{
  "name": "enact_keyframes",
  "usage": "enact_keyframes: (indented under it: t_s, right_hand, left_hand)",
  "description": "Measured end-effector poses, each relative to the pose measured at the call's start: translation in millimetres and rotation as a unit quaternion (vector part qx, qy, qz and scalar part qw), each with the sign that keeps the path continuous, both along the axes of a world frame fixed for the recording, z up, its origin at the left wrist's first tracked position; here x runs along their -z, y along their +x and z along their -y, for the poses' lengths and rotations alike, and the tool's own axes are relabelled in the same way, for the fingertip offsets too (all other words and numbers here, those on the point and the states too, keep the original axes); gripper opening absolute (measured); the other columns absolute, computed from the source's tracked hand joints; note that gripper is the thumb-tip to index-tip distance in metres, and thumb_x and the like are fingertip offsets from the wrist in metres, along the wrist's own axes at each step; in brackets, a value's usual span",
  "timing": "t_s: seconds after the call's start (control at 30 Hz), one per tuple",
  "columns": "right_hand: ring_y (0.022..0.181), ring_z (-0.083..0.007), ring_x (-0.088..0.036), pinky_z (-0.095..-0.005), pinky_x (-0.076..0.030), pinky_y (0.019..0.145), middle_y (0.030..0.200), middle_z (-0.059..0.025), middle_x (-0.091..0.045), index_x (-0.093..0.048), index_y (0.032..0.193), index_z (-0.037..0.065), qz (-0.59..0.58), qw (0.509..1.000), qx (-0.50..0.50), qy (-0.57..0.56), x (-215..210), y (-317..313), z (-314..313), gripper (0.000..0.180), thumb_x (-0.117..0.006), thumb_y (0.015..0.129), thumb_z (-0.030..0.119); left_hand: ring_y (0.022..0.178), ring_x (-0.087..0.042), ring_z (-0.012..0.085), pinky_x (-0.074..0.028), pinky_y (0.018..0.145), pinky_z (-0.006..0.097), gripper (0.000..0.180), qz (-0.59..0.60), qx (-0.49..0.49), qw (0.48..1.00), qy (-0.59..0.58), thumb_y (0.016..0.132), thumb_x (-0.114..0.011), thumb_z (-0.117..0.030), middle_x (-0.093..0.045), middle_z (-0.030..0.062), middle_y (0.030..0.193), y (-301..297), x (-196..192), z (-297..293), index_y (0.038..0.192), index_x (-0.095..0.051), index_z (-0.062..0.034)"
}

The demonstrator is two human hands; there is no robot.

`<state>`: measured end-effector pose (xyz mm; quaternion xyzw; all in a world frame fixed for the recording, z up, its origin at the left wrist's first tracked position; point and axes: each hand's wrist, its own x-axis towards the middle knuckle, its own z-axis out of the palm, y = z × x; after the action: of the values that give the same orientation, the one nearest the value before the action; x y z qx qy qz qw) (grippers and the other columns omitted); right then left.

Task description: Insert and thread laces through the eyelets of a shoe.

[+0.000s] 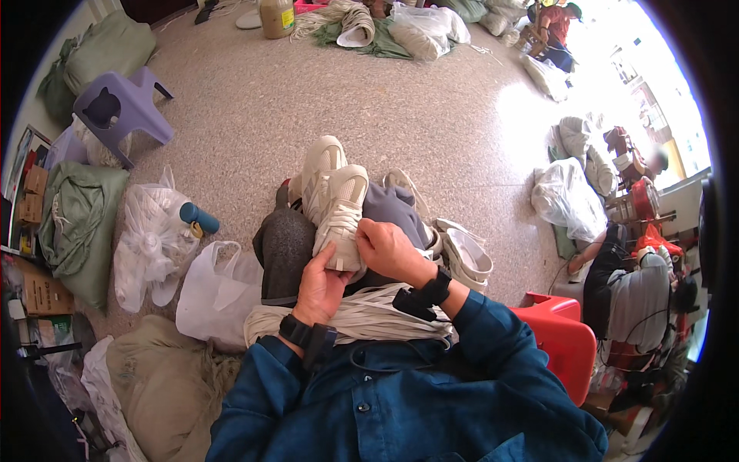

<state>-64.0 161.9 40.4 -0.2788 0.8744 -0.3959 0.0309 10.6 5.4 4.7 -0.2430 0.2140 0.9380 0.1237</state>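
Observation:
A cream sneaker [348, 187] with pale laces across its front rests over my knees, toe pointing away. My left hand [322, 283] grips its near end, the thumb lying along the tongue. My right hand [394, 250] is closed in a pinch at the right side of the lacing; whatever its fingers hold is hidden. Just beyond and to the left lies a second cream sneaker [325, 154], partly covered by the first. Across my lap spreads a thick bundle of off-white shoelaces [358, 316].
More pale shoes [468, 258] lie right of my legs, beside a red plastic stool [556, 339]. White plastic bags [219, 296] and a blue bottle [200, 218] are on the left, with a purple stool [131, 108] farther off. Other people [639, 300] sit along the right among sacks.

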Motion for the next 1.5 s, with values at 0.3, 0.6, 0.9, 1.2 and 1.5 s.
enact_keyframes:
  t_s: [0.3,0.6,0.9,1.2,1.5]
  right_hand:
    - [0.069,-0.0476,-0.062,-0.0561,-0.047,0.061,0.07,-0.0251,-0.062,-0.054,0.08,-0.001,-0.037,0.999,-0.023,-0.004,-0.8,-6.4,2.0,0.015,-0.056,0.09,0.011]
    - [0.069,-0.0471,-0.061,-0.0569,-0.047,0.061,0.069,-0.025,-0.061,-0.055,0.084,0.0,0.0,0.998,-0.048,0.039,1.6,-16.1,-0.3,0.015,-0.056,0.091,0.013]
    - [0.068,-0.0479,-0.06,-0.0559,-0.045,0.059,0.068,-0.0259,-0.059,-0.054,0.083,-0.001,0.037,0.998,-0.052,-0.002,-2.6,-11.8,-0.8,0.016,-0.057,0.092,0.012]
    - [0.073,-0.0457,-0.062,-0.0517,-0.048,0.063,0.074,-0.0229,-0.062,-0.056,0.087,0.001,-0.038,0.996,-0.079,-0.026,-0.8,-14.4,6.0,0.014,-0.06,0.091,0.013]
    - [0.079,-0.0424,-0.063,-0.0467,-0.05,0.068,0.083,-0.0209,-0.063,-0.057,0.091,0.0,0.001,0.999,0.005,-0.048,0.0,6.8,-3.8,0.011,-0.062,0.091,0.01]
  left_hand:
    - [0.124,-0.055,0.0214,-0.042,0.105,0.045,0.042,-0.023,0.029,0.999,-0.037,0.101,-0.06,-0.024,-0.061,0.0066,0.134,-0.7,8.6,1.6,0.139,-0.052,-0.0077]
    - [0.125,-0.055,0.0222,-0.041,0.106,0.046,0.042,-0.028,0.035,0.999,-0.016,0.101,-0.059,-0.022,-0.06,0.0063,0.135,-1.0,9.7,3.1,0.14,-0.052,-0.0073]
    - [0.125,-0.055,0.0243,-0.041,0.108,0.049,0.043,-0.022,0.054,0.998,0.009,0.101,-0.056,-0.02,-0.058,0.0087,0.137,-2.6,10.0,8.3,0.142,-0.049,-0.0058]
    - [0.127,-0.054,0.0251,-0.041,0.108,0.05,0.045,-0.004,0.073,0.997,-0.007,0.1,-0.058,-0.021,-0.058,0.009,0.136,-1.2,2.7,8.2,0.142,-0.049,-0.0063]
    - [0.12,-0.058,0.0226,-0.048,0.1,0.048,0.04,-0.017,0.065,0.998,-0.021,0.102,-0.057,-0.023,-0.062,0.0077,0.131,-1.0,-2.0,6.6,0.137,-0.053,-0.0053]
